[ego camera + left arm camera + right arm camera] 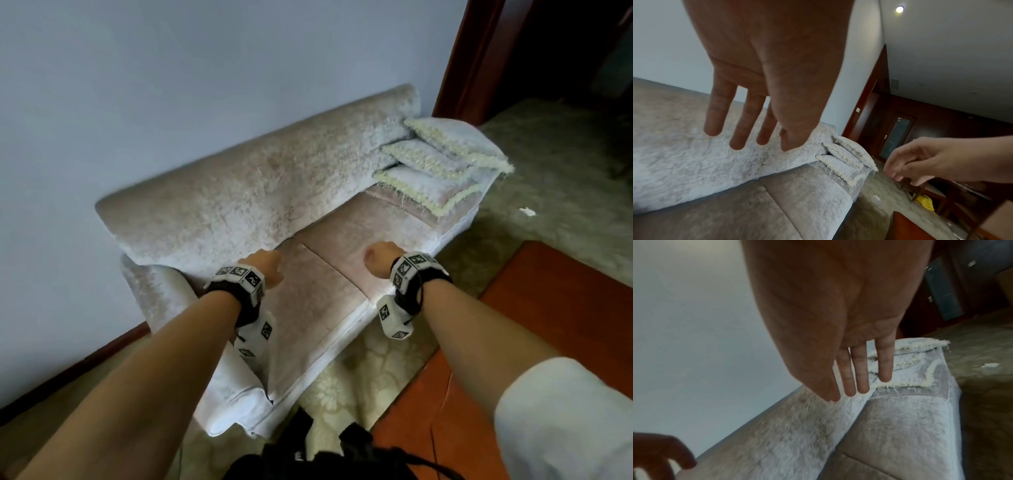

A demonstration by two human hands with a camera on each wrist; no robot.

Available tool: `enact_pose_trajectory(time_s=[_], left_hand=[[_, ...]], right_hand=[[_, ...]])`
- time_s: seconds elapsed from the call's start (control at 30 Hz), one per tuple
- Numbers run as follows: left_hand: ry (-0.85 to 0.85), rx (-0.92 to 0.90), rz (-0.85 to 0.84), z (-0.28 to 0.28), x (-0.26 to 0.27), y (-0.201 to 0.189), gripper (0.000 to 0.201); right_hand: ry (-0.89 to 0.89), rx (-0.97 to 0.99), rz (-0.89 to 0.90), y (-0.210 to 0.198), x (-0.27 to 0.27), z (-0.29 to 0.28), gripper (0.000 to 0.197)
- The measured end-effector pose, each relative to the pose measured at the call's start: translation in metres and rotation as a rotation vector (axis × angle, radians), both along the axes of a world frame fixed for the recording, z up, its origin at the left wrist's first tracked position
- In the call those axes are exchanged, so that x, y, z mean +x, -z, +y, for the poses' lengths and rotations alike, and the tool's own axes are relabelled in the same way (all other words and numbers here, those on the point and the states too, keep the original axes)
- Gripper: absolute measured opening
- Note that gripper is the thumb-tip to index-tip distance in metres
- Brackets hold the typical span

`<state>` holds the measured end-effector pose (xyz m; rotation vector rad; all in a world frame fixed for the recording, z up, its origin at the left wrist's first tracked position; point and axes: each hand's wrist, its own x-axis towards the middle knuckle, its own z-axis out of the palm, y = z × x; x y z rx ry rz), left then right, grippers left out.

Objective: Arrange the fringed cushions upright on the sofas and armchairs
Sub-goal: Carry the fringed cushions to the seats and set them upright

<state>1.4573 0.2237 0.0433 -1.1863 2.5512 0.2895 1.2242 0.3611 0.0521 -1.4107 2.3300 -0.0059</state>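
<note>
Three pale fringed cushions lie stacked and slanted at the far right end of a light plush sofa; the left wrist view shows the same cushions, and so does the right wrist view. My left hand hovers over the seat near the backrest, fingers straight and spread, holding nothing. My right hand hangs over the middle seat cushion, its fingers straight and together, also empty. Both hands are well short of the cushions.
A white wall runs behind the sofa. A dark wooden door frame stands beyond its right end. Patterned carpet covers the floor, with a small white scrap on it. A reddish wooden table stands at the right.
</note>
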Motion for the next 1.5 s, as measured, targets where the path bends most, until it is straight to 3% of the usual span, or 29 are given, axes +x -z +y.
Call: enact_pose_trajectory(time_s=[0.27,0.37,0.47,0.6,0.87,1.1,1.23,1.33,1.5], left_hand=[[0.203,-0.068,-0.004,-0.094,-0.078,-0.004,0.022],[0.256,-0.037,0.022,-0.098,-0.118,0.006,0.027],[0.338,-0.014,0.018,-0.100,-0.161,0.016,0.029],[0.427,-0.034,-0.007,-0.112,-0.222,0.024,0.029],[0.561,-0.142,0.022,-0.125,-0.390,-0.007,0.025],[0.617,-0.156,0.047,-0.119,-0.551,-0.031,0.006],[0.725,-0.169,0.011,-0.100,-0.617,-0.025,0.008],[0.778,-0.144,0.002,-0.079,-0.664,-0.019,0.021],[0.888,-0.104,0.014,-0.037,-0.728,-0.001,0.013]], right_hand=[[0.206,-0.002,-0.024,-0.012,-0.058,-0.034,0.026],[0.287,0.017,-0.041,-0.009,-0.088,-0.027,0.015],[0.373,0.022,-0.060,-0.004,-0.118,-0.020,0.029],[0.465,-0.006,-0.070,0.007,-0.164,-0.021,0.021],[0.594,-0.065,-0.077,0.010,-0.305,-0.030,0.026],[0.669,-0.115,-0.049,-0.013,-0.438,-0.008,0.026],[0.704,-0.058,-0.045,-0.010,-0.480,0.023,0.026],[0.758,-0.020,-0.038,-0.001,-0.508,0.050,0.023],[0.913,0.002,0.017,0.011,-0.548,0.094,0.026]])
